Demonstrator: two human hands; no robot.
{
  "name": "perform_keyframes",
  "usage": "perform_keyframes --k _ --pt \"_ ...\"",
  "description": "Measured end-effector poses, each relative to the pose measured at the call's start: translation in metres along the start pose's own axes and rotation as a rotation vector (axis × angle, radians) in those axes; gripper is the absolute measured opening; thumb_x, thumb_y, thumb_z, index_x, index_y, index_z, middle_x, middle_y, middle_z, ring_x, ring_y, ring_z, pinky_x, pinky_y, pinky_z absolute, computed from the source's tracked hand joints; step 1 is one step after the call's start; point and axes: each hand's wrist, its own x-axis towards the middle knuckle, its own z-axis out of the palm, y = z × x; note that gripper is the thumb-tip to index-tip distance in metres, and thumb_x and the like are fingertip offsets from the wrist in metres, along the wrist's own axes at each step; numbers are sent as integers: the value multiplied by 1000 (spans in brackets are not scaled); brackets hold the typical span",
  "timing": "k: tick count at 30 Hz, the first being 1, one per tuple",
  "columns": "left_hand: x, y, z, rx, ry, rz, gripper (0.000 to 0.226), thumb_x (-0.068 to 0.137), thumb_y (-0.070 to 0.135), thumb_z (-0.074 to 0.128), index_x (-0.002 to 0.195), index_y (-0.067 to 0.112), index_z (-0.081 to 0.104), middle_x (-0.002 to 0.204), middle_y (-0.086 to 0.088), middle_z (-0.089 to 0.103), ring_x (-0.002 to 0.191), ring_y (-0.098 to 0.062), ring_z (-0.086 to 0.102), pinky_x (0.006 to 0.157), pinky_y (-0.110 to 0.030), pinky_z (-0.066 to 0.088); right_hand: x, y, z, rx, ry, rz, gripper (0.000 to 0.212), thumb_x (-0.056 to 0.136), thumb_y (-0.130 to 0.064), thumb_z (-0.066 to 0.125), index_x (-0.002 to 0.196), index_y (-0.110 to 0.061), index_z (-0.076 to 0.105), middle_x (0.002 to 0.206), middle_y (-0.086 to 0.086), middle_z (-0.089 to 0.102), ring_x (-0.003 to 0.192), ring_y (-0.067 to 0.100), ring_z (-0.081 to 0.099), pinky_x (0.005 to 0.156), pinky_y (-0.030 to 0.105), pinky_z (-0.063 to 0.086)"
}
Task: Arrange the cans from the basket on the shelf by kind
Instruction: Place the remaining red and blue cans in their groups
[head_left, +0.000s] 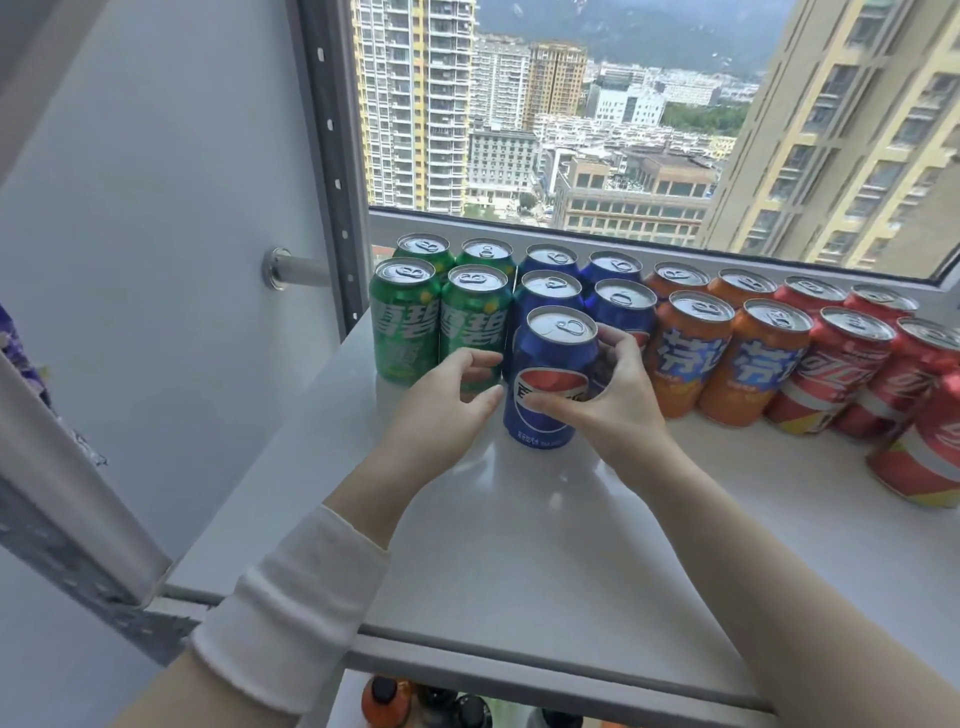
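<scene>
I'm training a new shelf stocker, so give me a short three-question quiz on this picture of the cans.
1. True or false: the front blue can stands upright on the shelf.
2. Which cans stand furthest left? A) orange B) green C) red
3. Fill in: the right hand and left hand both touch the ____ can.

Key:
1. True.
2. B: the green cans are beside the blue group; the orange cans and red cans follow to the right.
3. Blue.
</scene>
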Motion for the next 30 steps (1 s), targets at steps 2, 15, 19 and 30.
perform_keyframes --k 2,15,19,30 --pt "1 0 2 0 -19 12 29 92 16 55 120 23 55 110 7 60 100 -10 59 92 -26 46 0 2 0 -6 10 -8 73 58 -2 84 110 -27 40 107 -12 59 94 -6 61 79 14 50" --pt "1 3 8 -56 -30 17 19 92 13 54 108 23 54 93 18 59 92 -5 60 77 -18 46 -3 6 4 -62 71 -46 78 58 -11 87 116 -27 38 122 4 55 108 8 57 91 24 49" --pt "-3 2 8 -63 22 -22 25 92 14 53 118 17 53 107 3 62 103 -15 60 89 -29 47 -6 3 1 -99 49 -40 80 60 -13 86 122 -20 37 116 -2 55 104 2 56 89 21 49" --pt "-68 28 22 28 281 6 28 91 14 55 119 13 51 114 3 56 101 -10 54 88 -23 40 -74 -9 -46 -275 55 -57 78 71 -30 78 134 -13 35 131 6 44 115 13 46 100 27 41"
